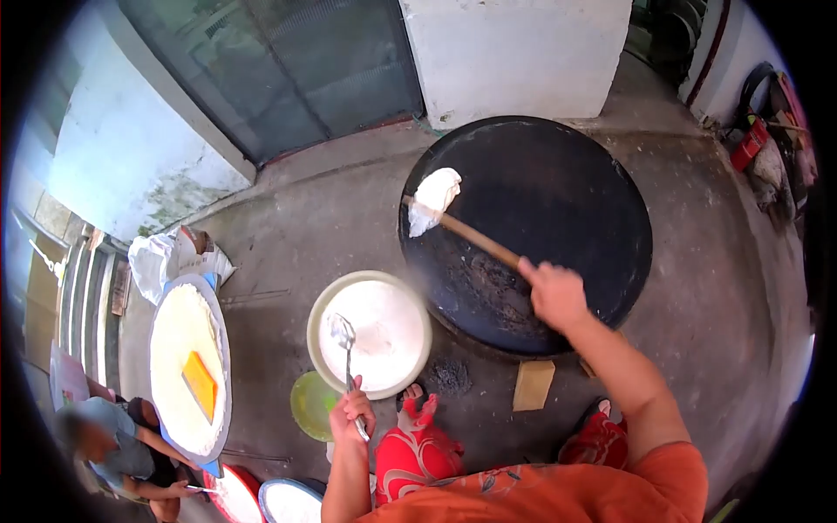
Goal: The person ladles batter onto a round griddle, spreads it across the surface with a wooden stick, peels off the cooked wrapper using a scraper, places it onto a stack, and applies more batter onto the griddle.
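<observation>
My right hand [558, 295] is closed round the near end of a wooden stick [484, 241]. The stick's far end meets a lump of white dough [437, 189] near the left edge of a large round black griddle [567, 200]. My left hand [352, 413] grips the handle of a metal ladle [343, 333]. The ladle's bowl is over a wide pale basin [425, 359] holding a whitish mix.
At left, an oval tray [224, 383] holds white batter and an orange scraper [200, 384]. A green bowl [311, 406] adjoins the basin. Another person [118, 436] is at lower left, near a red basin [248, 477] and blue-rimmed basin [272, 485]. A brick [533, 385] sits below the griddle.
</observation>
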A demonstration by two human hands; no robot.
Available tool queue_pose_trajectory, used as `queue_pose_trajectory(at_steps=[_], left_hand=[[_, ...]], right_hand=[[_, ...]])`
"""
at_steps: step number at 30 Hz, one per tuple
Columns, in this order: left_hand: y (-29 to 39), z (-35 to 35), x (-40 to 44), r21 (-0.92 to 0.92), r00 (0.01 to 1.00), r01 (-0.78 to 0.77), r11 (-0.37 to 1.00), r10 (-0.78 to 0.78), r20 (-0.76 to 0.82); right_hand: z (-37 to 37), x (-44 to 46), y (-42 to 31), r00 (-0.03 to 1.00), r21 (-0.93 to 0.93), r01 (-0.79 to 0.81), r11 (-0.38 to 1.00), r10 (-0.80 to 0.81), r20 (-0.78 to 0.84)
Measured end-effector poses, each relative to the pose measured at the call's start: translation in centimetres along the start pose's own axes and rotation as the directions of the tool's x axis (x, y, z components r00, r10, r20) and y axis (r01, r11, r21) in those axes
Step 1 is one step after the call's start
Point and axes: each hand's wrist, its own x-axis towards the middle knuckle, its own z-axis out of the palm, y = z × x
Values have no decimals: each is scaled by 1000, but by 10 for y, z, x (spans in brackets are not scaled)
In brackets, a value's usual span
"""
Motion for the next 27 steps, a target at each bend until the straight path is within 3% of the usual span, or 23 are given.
queue_pose_trajectory(at_steps=[1,2,4,6,8,9,10,12,14,16,17,18,20,21,22,23,24,25,26,27], left_hand=[[2,-11,0,-45,998,-16,999,13,-67],[1,-22,-1,-44,997,-10,999,7,-73],[-1,-25,8,-66,996,-9,998,3,-90],[-3,-24,5,-59,996,4,998,-9,-88],[-4,-24,10,35,995,4,999,-1,-104],[-3,-25,12,-17,995,29,999,-30,-96],[-3,-27,13,-16,993,34,999,-36,-108],[-3,-28,16,-31,994,23,999,-26,-109],[-4,-27,16,-31,992,35,999,-39,-124],[-3,-27,14,-37,989,48,998,-53,-135],[-3,-28,16,-44,991,49,998,-54,-125],[-3,-28,18,-48,991,47,998,-53,-119],[-4,-31,16,-62,990,39,997,-47,-129],[-5,-30,15,-52,989,42,998,-49,-141],[-5,-27,16,-37,988,47,998,-52,-144],[-8,-22,15,-27,986,42,999,-45,-163],[-6,-22,16,-19,986,51,999,-54,-160],[-2,-26,17,-34,988,55,998,-60,-145],[-1,-30,20,-53,990,59,997,-65,-126],[-1,-30,21,-69,991,86,994,-93,-100]], right_hand=[[10,11,18,995,-64,30,998,-36,-93],[6,22,20,995,-33,-55,998,52,-81],[8,24,2,961,278,-263,924,277,-13],[16,4,-13,956,602,-259,755,289,48],[-1,-1,-17,979,367,-201,908,172,109],[5,6,-5,995,185,-96,978,97,7],[5,20,8,993,59,-110,992,113,-44],[12,40,27,979,-21,-198,980,196,-53],[14,37,12,929,354,-362,862,364,64],[23,14,-8,965,589,-209,780,261,-3],[-2,13,-24,955,436,-294,851,238,179],[2,14,-20,980,301,-191,934,165,111],[14,37,10,968,-55,-248,967,249,13],[15,48,28,977,-76,-208,975,203,-73],[15,53,33,943,-25,-328,944,329,47],[16,53,25,897,223,-442,869,423,130],[16,46,15,843,439,-536,721,485,233],[29,36,7,833,661,-533,529,465,299],[19,28,-11,913,607,-387,694,380,147],[6,33,-19,941,459,-337,822,315,126]])
